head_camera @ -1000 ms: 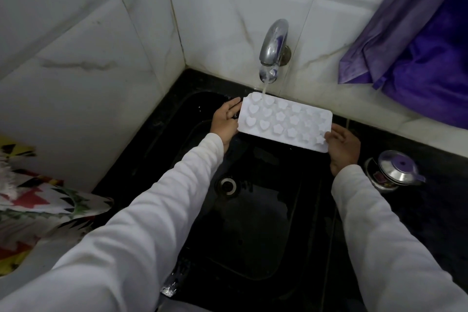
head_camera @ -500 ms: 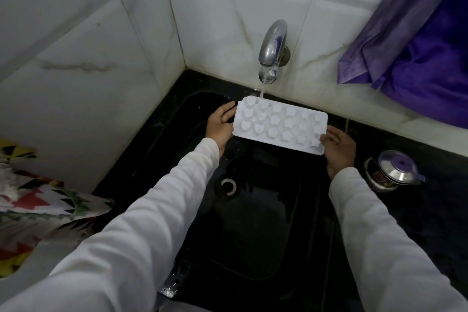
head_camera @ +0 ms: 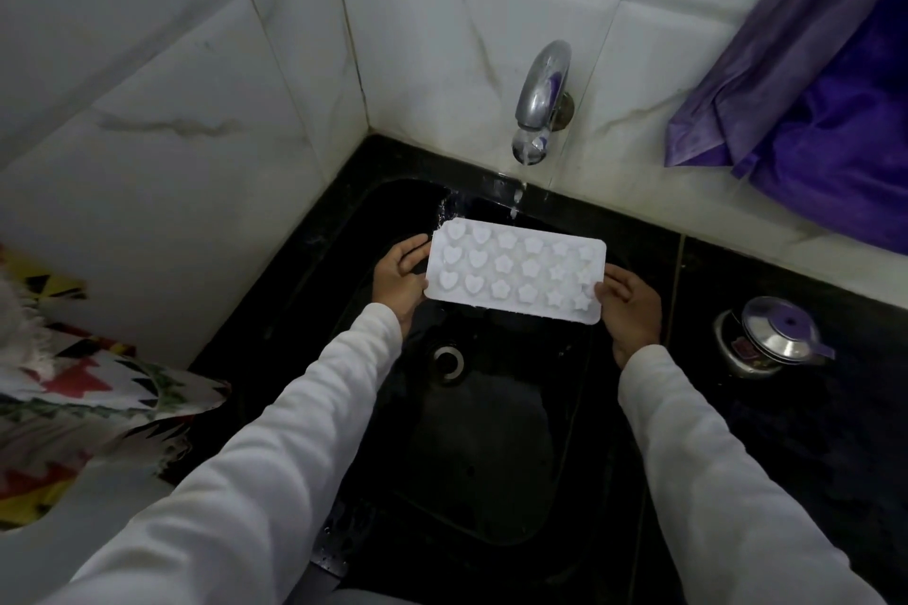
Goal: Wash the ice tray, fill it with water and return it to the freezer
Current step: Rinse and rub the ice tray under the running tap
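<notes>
White tray, head view: level over the sink, long axis left-right. We clamp one short end each in the left hand and right hand. The tap stream falls just beyond the far long edge, mid-length. Basin open below, wall close behind.

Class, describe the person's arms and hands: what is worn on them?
Long, plain white fabric sleeves cover both arms to the wrists: left sleeve, right sleeve. The left hand and right hand are bare, with no gloves, rings or watch visible.
</notes>
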